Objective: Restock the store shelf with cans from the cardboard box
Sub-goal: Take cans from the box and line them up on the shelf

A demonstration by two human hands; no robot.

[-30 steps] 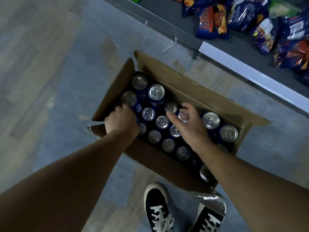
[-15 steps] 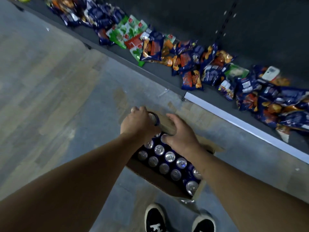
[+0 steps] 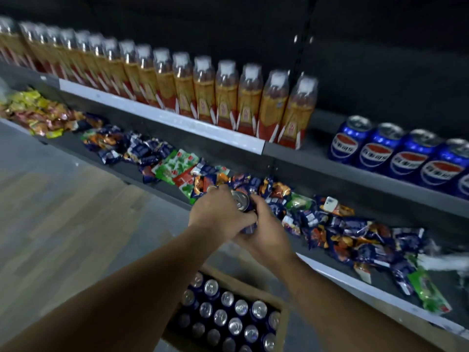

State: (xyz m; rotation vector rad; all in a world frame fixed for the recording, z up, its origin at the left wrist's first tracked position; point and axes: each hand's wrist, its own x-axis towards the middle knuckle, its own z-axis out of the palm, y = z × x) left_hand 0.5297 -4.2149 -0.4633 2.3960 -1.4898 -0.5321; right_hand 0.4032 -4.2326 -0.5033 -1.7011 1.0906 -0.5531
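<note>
While left hand [image 3: 218, 215] and right hand [image 3: 267, 236] curl round it, the blue silver-topped metal can [image 3: 241, 199] sits above the brown cardboard box [image 3: 253, 285]. Blue shelf cans [image 3: 375, 153]: red-white-blue globe logo, lettering blurred.

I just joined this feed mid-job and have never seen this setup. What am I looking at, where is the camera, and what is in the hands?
There is no machine here: a person works bare-handed, and the one camera sits on their head, looking forward and down. The left hand and right hand together grip a blue can. The cardboard box on the floor below holds many more cans. Ahead is the shelf: orange bottles and a row of shelved cans on the upper level, snack bags on the lower one.
</note>
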